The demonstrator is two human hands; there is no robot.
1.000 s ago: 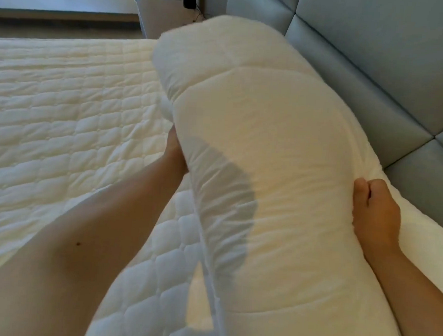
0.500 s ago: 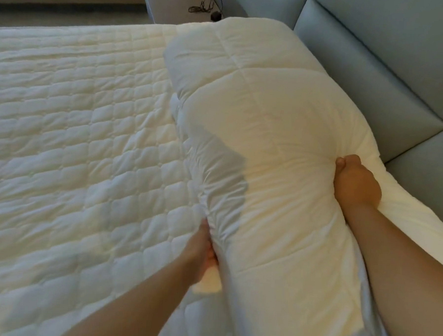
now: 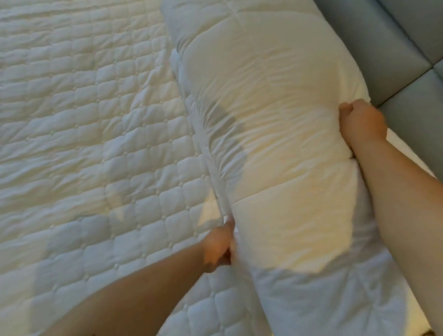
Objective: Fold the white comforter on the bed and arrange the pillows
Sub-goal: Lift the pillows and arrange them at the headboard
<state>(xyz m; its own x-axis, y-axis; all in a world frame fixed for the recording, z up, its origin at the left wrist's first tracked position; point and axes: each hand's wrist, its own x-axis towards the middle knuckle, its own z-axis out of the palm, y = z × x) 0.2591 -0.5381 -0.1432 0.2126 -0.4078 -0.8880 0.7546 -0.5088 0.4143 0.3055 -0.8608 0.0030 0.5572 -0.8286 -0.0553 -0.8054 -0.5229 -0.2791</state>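
Head view: left hand (image 3: pixel 217 247) and right hand (image 3: pixel 362 122) each clench opposite sides of the folded white comforter (image 3: pixel 269 124), along the bed's (image 3: pixel 76 134) headboard (image 3: pixel 402 36) edge.

The comforter (image 3: pixel 269 114) is soft, matt white cloth, puffy and wrinkled. The mattress pad (image 3: pixel 76 121) is quilted matt fabric. The headboard (image 3: pixel 402 31) looks smooth, leather-like.

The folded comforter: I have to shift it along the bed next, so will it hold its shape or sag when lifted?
The folded comforter probably sags: it bunches and creases where the left hand and right hand grip its edges. It looks puffy, so likely light for its bulk. Its stacked layers may slide apart on the quilted mattress pad if pushed from one side.
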